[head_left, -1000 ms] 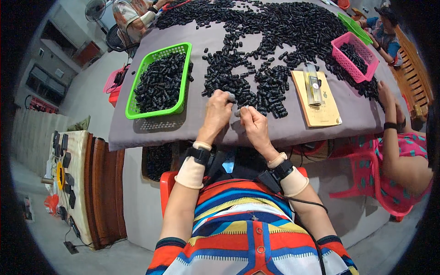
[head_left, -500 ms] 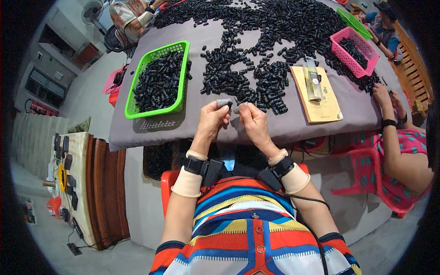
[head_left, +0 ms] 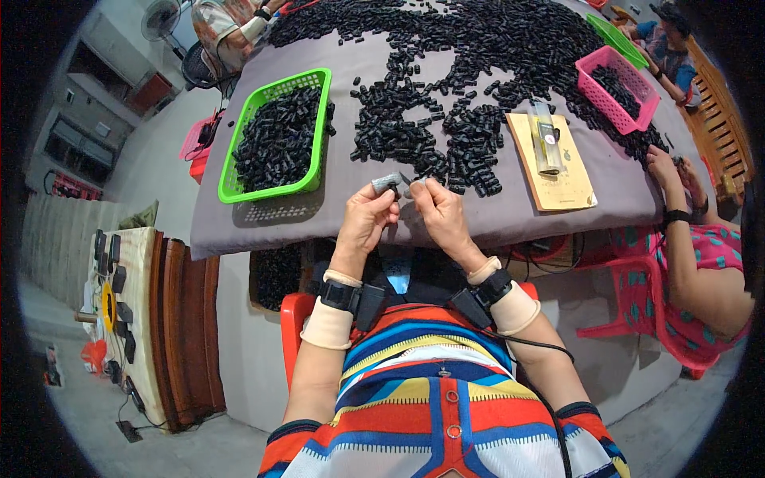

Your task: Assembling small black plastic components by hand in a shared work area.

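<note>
Left hand (head_left: 368,219) and right hand (head_left: 437,213) pinch a small grey piece (head_left: 388,184) between closed fingertips, possibly two parts; black pieces (head_left: 470,143) just beyond.

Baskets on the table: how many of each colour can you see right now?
Green baskets: 2, the near one full of black parts and one at the far edge
Pink baskets: 1
Total: 3
</note>
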A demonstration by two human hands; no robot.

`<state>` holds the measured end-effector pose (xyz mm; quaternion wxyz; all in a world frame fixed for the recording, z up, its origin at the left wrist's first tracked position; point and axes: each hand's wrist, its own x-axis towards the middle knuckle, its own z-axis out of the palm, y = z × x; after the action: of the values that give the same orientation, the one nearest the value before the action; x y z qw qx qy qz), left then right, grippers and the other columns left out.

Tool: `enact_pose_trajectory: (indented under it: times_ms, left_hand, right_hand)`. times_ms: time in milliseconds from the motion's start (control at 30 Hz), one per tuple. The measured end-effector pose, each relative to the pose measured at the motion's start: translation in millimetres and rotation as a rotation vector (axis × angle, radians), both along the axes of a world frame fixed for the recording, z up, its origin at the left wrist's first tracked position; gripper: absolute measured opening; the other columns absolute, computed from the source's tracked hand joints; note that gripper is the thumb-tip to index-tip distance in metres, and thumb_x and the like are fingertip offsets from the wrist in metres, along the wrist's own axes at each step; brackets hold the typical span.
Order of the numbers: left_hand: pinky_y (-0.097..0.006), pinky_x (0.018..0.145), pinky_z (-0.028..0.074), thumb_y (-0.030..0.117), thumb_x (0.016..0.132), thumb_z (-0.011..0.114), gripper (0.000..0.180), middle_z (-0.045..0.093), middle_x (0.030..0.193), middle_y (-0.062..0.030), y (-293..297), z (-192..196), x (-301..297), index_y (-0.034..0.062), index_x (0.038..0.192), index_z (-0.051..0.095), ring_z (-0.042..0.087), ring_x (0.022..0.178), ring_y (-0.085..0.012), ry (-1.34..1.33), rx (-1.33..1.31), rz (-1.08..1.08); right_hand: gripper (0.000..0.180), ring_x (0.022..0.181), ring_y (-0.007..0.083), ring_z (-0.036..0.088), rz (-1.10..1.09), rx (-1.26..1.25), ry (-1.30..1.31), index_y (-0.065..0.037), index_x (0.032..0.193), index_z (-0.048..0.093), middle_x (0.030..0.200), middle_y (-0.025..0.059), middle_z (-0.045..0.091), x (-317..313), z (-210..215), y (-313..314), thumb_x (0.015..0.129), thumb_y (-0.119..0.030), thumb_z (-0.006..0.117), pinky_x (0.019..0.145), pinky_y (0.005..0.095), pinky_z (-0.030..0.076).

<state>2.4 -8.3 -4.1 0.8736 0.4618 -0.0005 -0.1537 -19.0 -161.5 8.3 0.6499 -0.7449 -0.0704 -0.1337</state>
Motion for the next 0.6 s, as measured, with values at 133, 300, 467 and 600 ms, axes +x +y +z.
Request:
enact_pose_trajectory:
  times_ms: [133, 300, 467, 600]
  left_hand:
    - [-0.022, 0.054, 0.045, 0.003, 0.086, 0.054, 0.019, 0.059, 0.082, -0.0047, 3, 2, -3, -0.0007, 0.105, 0.057, 0.055, 0.062, -0.011, 0.041, -0.115, 0.005]
    - [-0.021, 0.055, 0.044, 0.002, 0.086, 0.052, 0.022, 0.06, 0.082, -0.0046, 5, 2, -5, 0.0001, 0.108, 0.056, 0.054, 0.062, -0.0103, 0.074, -0.101, -0.022]
    - [-0.02, 0.057, 0.046, -0.001, 0.084, 0.053, 0.026, 0.061, 0.086, -0.0054, 9, -7, -1, -0.0001, 0.11, 0.056, 0.055, 0.066, -0.0101, 0.074, -0.095, -0.037]
    - [-0.02, 0.06, 0.047, -0.001, 0.083, 0.055, 0.028, 0.061, 0.09, -0.0059, 9, -8, 0, 0.0001, 0.111, 0.055, 0.057, 0.071, -0.0099, 0.057, -0.102, -0.077]
  right_hand:
    - [0.031, 0.047, 0.0161, 0.043, 0.009, -0.17, 0.03, 0.0, 0.069, 0.05, 0.057, 0.0131, 0.049, -1, -3, -4, 0.087, -0.025, 0.057, 0.045, 0.0334, 0.035]
    - [0.023, 0.055, 0.0296, 0.05, 0.006, -0.327, -0.255, 0.0, 0.072, 0.051, 0.064, 0.0137, 0.05, -8, 2, 2, 0.082, -0.019, 0.06, 0.048, 0.036, 0.037]
    - [0.022, 0.057, 0.0302, 0.054, -0.001, -0.375, -0.269, -0.003, 0.072, 0.052, 0.065, 0.0118, 0.053, -8, 0, 3, 0.082, -0.021, 0.061, 0.049, 0.0378, 0.039]
    - [0.021, 0.056, 0.0303, 0.053, 0.0, -0.374, -0.292, -0.002, 0.072, 0.052, 0.065, 0.0122, 0.052, -8, 1, 3, 0.081, -0.019, 0.061, 0.048, 0.0376, 0.038]
